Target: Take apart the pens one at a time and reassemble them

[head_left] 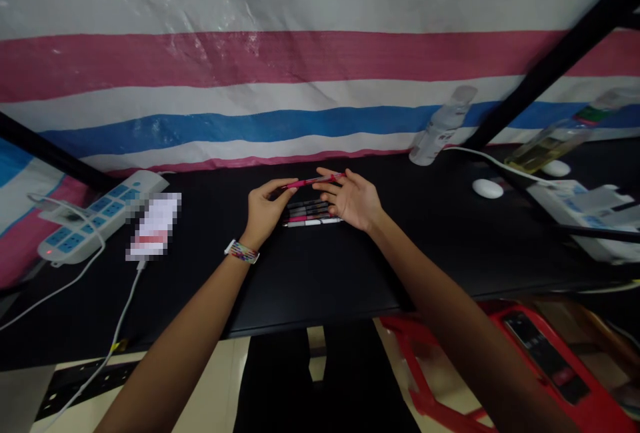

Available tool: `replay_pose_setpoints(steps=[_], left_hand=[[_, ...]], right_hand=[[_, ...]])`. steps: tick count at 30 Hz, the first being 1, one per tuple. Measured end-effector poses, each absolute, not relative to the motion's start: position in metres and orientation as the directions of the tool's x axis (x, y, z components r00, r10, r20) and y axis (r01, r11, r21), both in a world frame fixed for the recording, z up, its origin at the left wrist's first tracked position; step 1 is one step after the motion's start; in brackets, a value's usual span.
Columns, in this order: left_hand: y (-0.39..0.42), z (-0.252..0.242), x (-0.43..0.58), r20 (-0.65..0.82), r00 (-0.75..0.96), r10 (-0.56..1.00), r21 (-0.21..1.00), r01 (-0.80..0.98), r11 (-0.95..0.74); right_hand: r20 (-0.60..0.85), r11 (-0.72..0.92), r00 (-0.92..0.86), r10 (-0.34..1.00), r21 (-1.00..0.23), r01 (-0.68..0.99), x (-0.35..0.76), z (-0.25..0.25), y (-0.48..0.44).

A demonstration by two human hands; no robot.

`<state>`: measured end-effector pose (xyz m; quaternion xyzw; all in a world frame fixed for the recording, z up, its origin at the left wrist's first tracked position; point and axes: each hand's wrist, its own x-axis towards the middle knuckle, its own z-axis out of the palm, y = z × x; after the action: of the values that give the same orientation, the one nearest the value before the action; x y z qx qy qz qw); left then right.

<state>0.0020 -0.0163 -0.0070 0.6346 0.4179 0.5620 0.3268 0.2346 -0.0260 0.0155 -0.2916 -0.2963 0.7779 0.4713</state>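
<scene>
A pink pen (313,181) is held up level above the black table (310,279). My left hand (265,209), with a woven multicoloured band on its wrist, pinches the pen's left end between thumb and fingers. At the right end, my right hand (356,201) has its thumb and a finger on the pen, palm turned up and its other fingers stretched out. Just beneath lie several pens side by side, among them a white pen (313,222) nearest me; my right fingers partly cover their ends.
A power strip (107,213) and a blurred-out phone-like object (155,226) on a cable are at left. At right stand a clear bottle (443,127) and a bottle of yellowish liquid (550,139), with a white mouse-like object (487,189). A red stool (555,359) bears a dark phone.
</scene>
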Motion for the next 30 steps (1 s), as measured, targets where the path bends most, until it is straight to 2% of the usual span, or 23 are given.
replay_pose_setpoints(steps=[4,12,19,24,30], left_hand=[[-0.0173,-0.0066,0.001,0.446,0.01,0.895,0.882,0.166,-0.441],[-0.0206,-0.0012,0.0053,0.451,0.032,0.892,0.882,0.138,-0.451],[-0.0153,-0.0028,0.0067,0.427,0.004,0.904,0.9,0.089,-0.426],[-0.0123,-0.007,0.0055,0.412,-0.011,0.911,0.91,0.048,-0.411],[-0.0147,-0.0085,0.0048,0.416,0.014,0.909,0.906,0.083,-0.415]], right_hand=[[-0.143,-0.386,-0.417,0.897,-0.713,-0.586,0.2317,0.0121,-0.0258],[-0.153,-0.323,-0.308,0.939,-0.696,-0.641,0.2275,0.0085,-0.0233],[-0.097,-0.237,-0.261,0.96,-0.778,-0.582,0.2313,0.0077,-0.0259],[-0.076,-0.257,-0.308,0.948,-0.755,-0.604,0.2312,0.0095,-0.0293],[-0.101,-0.241,-0.25,0.963,-0.741,-0.627,0.2273,0.0121,-0.0305]])
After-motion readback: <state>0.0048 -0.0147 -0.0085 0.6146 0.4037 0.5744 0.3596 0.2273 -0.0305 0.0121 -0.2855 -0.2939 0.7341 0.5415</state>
